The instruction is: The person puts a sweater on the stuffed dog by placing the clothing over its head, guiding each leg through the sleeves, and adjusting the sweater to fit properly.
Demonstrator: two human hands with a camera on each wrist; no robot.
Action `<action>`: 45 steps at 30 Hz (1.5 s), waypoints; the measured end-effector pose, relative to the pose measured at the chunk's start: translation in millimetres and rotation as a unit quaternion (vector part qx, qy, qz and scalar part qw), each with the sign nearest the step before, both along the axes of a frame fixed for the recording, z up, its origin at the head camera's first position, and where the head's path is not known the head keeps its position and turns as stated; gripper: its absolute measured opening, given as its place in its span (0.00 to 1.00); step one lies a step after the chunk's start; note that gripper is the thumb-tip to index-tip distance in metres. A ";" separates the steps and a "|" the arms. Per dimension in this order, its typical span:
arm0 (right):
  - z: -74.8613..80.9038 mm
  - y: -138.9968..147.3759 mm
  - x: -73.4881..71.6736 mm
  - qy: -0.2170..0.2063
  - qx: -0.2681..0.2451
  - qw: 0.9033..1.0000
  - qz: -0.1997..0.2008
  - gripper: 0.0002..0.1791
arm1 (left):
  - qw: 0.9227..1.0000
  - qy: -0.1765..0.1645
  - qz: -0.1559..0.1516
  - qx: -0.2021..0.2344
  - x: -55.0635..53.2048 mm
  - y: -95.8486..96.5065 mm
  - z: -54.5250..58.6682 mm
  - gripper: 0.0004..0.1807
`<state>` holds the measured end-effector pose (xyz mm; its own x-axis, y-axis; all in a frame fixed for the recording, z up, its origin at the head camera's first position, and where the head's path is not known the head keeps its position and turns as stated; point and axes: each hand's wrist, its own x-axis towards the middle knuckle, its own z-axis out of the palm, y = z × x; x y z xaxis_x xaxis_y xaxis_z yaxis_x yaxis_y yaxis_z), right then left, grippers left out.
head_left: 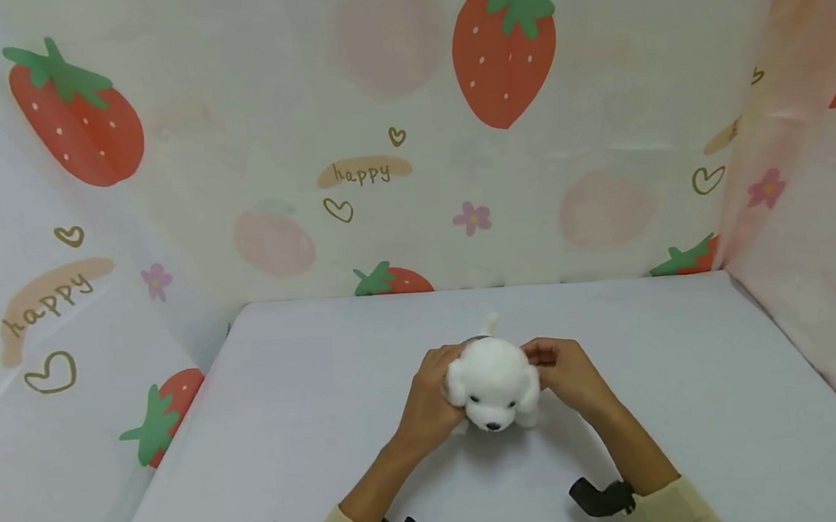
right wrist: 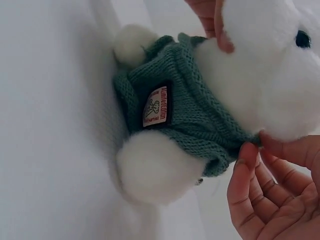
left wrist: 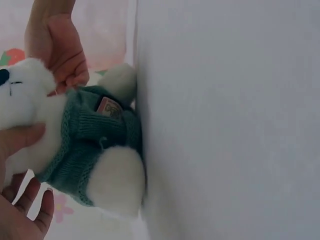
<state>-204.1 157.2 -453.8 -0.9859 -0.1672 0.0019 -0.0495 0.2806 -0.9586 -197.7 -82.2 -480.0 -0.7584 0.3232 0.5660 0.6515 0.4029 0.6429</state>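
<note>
A white plush dog [head_left: 493,380] in a green knitted sweater [right wrist: 170,100] stands on the table, its face toward me. My left hand [head_left: 430,400] holds it at the neck, with the thumb across the white fur and the fingers behind in the left wrist view. At the other side of the neck is my right hand [head_left: 567,373]. Its thumb and forefinger pinch the sweater's top edge, as the right wrist view shows. A patch [right wrist: 156,106] with printed letters sits on the sweater's front. From the head view, the dog's head hides most of the sweater.
The white table [head_left: 309,363] reaches back to a cloth wall [head_left: 274,142] printed with strawberries and hearts. Black wrist mounts [head_left: 601,497] stick out by both sleeves. Side cloths [head_left: 26,197] stand along the table's edges.
</note>
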 end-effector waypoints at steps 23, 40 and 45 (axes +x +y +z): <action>0.0 0.6 1.1 -0.079 -0.086 0.992 0.055 0.13 | 0.988 0.033 0.145 -0.045 4.9 -1.0 1.7 0.30; -18.6 -7.8 -4.9 0.190 0.050 0.966 0.165 0.36 | 0.997 -0.073 -0.018 -0.010 -8.8 -11.8 3.4 0.37; -19.6 -10.0 -4.0 0.197 0.058 0.967 0.147 0.33 | 0.987 -0.161 -0.011 -0.020 -9.2 -19.3 9.3 0.34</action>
<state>-208.1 147.1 -473.4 -0.8216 -0.4629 0.3327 -0.4997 0.3039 -0.8111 -206.9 -101.5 -470.8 -0.8894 0.3583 0.2837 0.4249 0.4197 0.8021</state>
